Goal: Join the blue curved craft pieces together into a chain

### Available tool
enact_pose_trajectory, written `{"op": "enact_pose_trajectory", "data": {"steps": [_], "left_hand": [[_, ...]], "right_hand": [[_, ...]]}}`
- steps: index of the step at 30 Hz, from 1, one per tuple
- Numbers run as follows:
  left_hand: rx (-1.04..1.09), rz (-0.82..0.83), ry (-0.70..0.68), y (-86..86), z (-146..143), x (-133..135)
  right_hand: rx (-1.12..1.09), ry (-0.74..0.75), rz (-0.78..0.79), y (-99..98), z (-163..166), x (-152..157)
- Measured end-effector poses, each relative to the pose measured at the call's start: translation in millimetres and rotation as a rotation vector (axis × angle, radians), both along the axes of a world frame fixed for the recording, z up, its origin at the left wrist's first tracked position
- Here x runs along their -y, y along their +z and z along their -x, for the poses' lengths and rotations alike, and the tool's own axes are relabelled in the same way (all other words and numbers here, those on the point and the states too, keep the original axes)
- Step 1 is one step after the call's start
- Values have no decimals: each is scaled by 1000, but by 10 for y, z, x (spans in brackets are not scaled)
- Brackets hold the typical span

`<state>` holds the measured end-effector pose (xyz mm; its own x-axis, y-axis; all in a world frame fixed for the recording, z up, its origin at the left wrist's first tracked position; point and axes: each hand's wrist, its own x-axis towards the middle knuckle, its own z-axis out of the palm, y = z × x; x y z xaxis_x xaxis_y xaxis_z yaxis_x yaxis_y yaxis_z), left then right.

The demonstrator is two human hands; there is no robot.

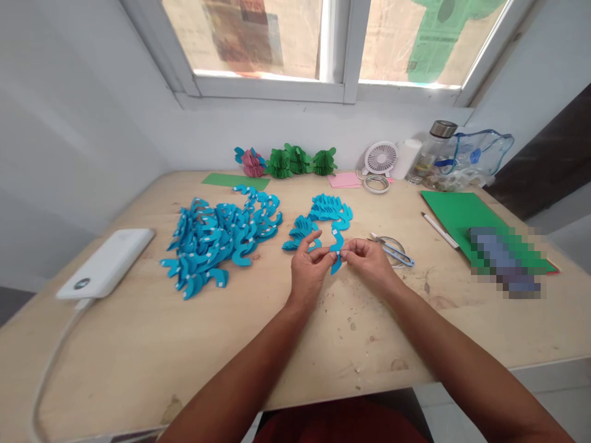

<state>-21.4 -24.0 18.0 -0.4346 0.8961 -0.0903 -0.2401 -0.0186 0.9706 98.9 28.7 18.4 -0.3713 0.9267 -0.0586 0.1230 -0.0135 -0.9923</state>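
Note:
Between my two hands is a blue S-shaped paper piece [337,238] with small white squares on it. My left hand [309,264] pinches its left edge between thumb and finger, the other fingers partly raised. Fingertips of my right hand [367,258] are closed on the same piece from the right. Just beyond my hands sit folded blue paper clusters [330,208], one of them partly behind my left hand. Further left lies a large heap of blue curved paper pieces [221,231], many with white squares.
Scissors [397,253] lie by a tape ring right of my right hand. A white power bank [106,263] with a cable is at left. Green paper ornaments [295,160], a small fan [381,158] and a bottle [429,154] line the back; green sheets [455,212] lie at right.

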Motion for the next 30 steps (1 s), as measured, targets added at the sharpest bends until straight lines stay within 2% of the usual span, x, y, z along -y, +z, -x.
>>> {"op": "enact_pose_trajectory", "data": {"steps": [8, 15, 21, 26, 30], "left_hand": [[-75, -49, 46, -59, -1, -10], [-142, -67, 116, -34, 5, 1], [-125, -97, 134, -26, 30, -7], [-76, -97, 53, -31, 7, -6], [-37, -118, -2, -34, -29, 2]], "right_hand": [[39, 14, -108, -13, 23, 50], [-23, 34, 63, 26, 33, 57], [12, -41, 69, 78, -13, 19], [48, 38, -22, 47, -14, 26], [48, 50, -27, 39, -7, 34]]}}
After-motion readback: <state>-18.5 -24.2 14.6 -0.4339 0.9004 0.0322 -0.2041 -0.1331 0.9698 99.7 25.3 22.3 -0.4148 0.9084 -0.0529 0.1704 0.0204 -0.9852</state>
